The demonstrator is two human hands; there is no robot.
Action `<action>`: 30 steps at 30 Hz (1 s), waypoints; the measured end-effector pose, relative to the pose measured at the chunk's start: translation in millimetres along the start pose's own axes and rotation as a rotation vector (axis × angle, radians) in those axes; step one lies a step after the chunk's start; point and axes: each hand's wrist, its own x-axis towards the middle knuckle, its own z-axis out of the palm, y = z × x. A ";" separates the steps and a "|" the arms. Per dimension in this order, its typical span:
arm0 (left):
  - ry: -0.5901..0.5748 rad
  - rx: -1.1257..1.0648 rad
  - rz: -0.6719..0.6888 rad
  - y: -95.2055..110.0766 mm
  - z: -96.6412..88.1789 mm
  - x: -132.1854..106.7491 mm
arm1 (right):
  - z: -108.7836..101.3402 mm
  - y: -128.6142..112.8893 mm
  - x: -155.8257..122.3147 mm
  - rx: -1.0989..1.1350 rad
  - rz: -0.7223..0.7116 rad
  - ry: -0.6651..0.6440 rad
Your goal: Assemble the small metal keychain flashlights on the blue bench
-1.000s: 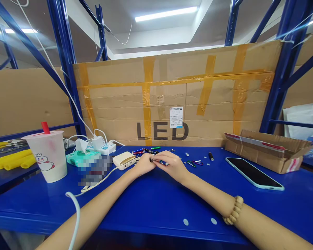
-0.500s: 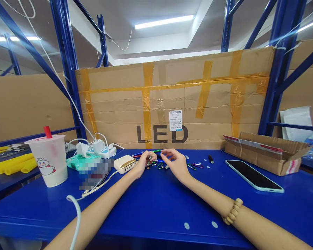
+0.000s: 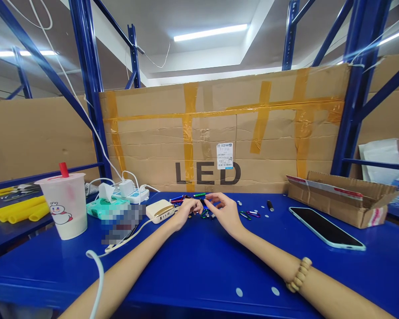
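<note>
My left hand [image 3: 189, 208] is closed over the pile at the back of the blue tabletop, knuckles up; whatever its fingers hold is hidden. Facing it, my right hand [image 3: 224, 212] has its thumb and fingers bent together, and I cannot make out what is between the tips. A slim green tube [image 3: 199, 195] lies just behind the fingertips. Red and blue tubes [image 3: 177, 200] lie beyond my left hand. Small coloured carabiners [image 3: 206, 214] are bunched between the hands, and a green one [image 3: 245, 215] and a purple one [image 3: 253, 214] lie right of my right hand.
A short black tube [image 3: 270, 205], a phone [image 3: 326, 227] and an open cardboard box [image 3: 339, 199] are on the right. Leftward stand a cream charger [image 3: 160, 211], a tissue pack [image 3: 108, 207], a power strip [image 3: 138, 195] and a drink cup [image 3: 64, 208]. A cardboard sheet [image 3: 153, 146] closes the back.
My left hand has turned over to the right, hiding the round tube end that showed in its fingers. My right hand keeps nearly the same pose. The view has shifted slightly.
</note>
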 end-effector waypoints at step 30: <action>0.081 0.025 -0.003 -5.2 -2.2 1.9 | 3.1 11.2 -2.1 -0.126 -0.053 -0.153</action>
